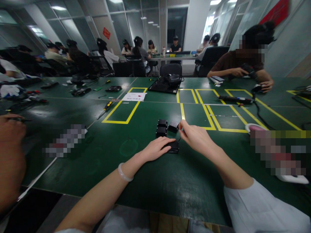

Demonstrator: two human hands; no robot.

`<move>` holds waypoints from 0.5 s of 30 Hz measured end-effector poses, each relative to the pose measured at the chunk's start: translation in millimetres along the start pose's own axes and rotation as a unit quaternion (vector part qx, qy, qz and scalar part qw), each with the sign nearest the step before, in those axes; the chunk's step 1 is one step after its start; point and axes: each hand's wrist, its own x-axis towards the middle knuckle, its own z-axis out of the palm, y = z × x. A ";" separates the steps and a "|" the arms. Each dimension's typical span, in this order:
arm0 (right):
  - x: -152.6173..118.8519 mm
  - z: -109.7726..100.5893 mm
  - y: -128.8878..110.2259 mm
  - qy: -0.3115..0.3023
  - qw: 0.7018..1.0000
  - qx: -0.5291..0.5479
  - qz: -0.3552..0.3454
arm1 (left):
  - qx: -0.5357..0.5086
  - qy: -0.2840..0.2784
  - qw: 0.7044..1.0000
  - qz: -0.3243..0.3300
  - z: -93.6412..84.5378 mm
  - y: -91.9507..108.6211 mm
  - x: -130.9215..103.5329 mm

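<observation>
My left hand (156, 149), with a pale bracelet at its wrist, holds a small black box (173, 149) against the table. Its fingers lie across the box's top and hide much of it. At the box's right far corner, my right hand (190, 134) is closed in a pinch. A thin dark rod (179, 140) runs down from the pinched fingers towards that corner; what kind of tool it is cannot be made out. Just beyond stand two similar black blocks (161, 127) in a column, and another black block (173, 127) lies slightly turned, close to my right fingertips.
Yellow tape outlines (115, 122) mark the green table (145, 181). A yellow-black screwdriver (108, 105) and a white paper (134, 96) lie left of centre. Another person's hand (11, 161) is at the left edge. Across the table a person (247, 61) handles a dark device.
</observation>
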 end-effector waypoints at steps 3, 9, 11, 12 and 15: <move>-0.9 -1.3 -1.8 0.003 1.000 0.009 0.001 | 0.000 -0.005 1.000 -0.002 -0.5 0.5 0.1; -1.0 -4.2 -5.9 -0.005 1.000 -0.009 0.012 | 0.002 -0.007 1.000 -0.001 -1.6 1.5 0.1; -0.3 -4.5 -6.0 -0.020 0.999 -0.027 0.018 | 0.005 -0.007 1.000 -0.001 -1.5 1.2 0.0; 0.1 -4.3 -5.8 -0.025 0.999 -0.034 0.020 | 0.006 -0.007 1.000 0.000 -1.3 1.0 0.0; 0.6 -2.3 -3.9 -0.024 0.999 -0.029 0.016 | 0.005 -0.003 1.000 0.002 -0.5 0.1 -0.1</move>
